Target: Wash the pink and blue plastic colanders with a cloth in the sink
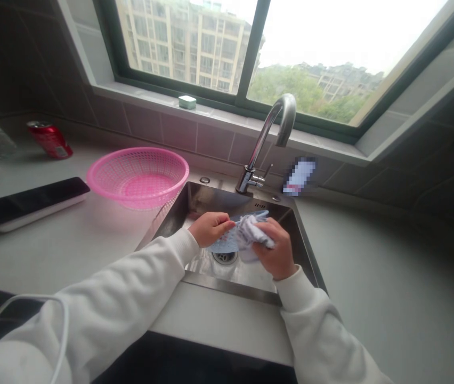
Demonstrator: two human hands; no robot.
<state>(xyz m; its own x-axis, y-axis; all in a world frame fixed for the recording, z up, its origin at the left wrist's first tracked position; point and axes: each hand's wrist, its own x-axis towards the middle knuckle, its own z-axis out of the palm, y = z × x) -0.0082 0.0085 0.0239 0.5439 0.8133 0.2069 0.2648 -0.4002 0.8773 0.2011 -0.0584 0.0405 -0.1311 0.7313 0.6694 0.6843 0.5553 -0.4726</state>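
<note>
Over the steel sink (230,282), my left hand (211,229) pinches the edge of a thin light blue piece (222,244) with small spots on it; its exact kind is unclear. A crumpled white cloth with a faint pattern (249,232) is bunched in my right hand (277,250), pressed against the blue piece and covering part of it. The far end of the blue piece shows above the cloth. Below them lies the drain (225,258) in the wet sink floor.
A curved faucet (265,138) rises behind the sink, with a pixelated phone-like object (299,176) to its right. On the left counter are a pink basket (139,154), a black-topped box (35,202) and a red can (50,140). A small green-white block (187,102) rests on the sill.
</note>
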